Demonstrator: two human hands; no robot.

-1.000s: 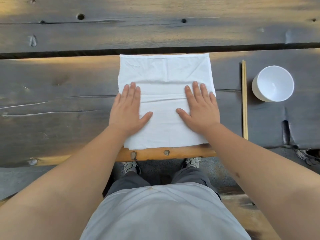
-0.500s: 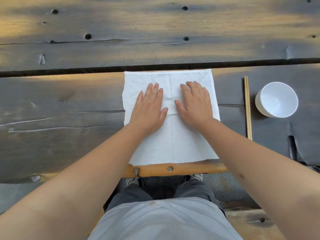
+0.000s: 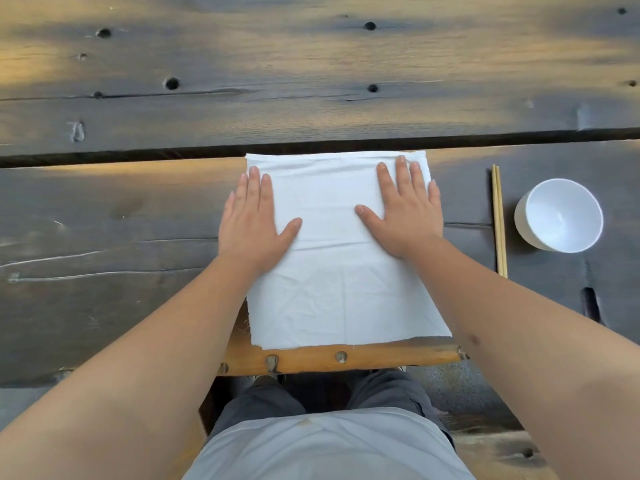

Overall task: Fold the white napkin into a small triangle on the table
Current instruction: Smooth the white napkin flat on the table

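The napkin point(image 3: 341, 271) is spread flat as a square on the near plank of the table point(image 3: 104, 220), its near edge close to the table's front rim and its far edge just short of the gap between planks. Both hands are laid open and flat on its far half, nothing being gripped: the left hand point(image 3: 251, 220) over the left edge, partly on the wood, and the right hand point(image 3: 405, 209) near the far right corner. Creases are seen across the middle and in the near half. The step in hand is judged to be smoothing before any fold is made. It is done best if the palms are swept outward from the centre toward the edges, with even pressure, so that wrinkles are pushed out rather than trapped. The cloth should be kept square to the plank. The chopsticks point(image 3: 498, 220) and bowl point(image 3: 559, 215), lying apart on the right, should not be nudged.
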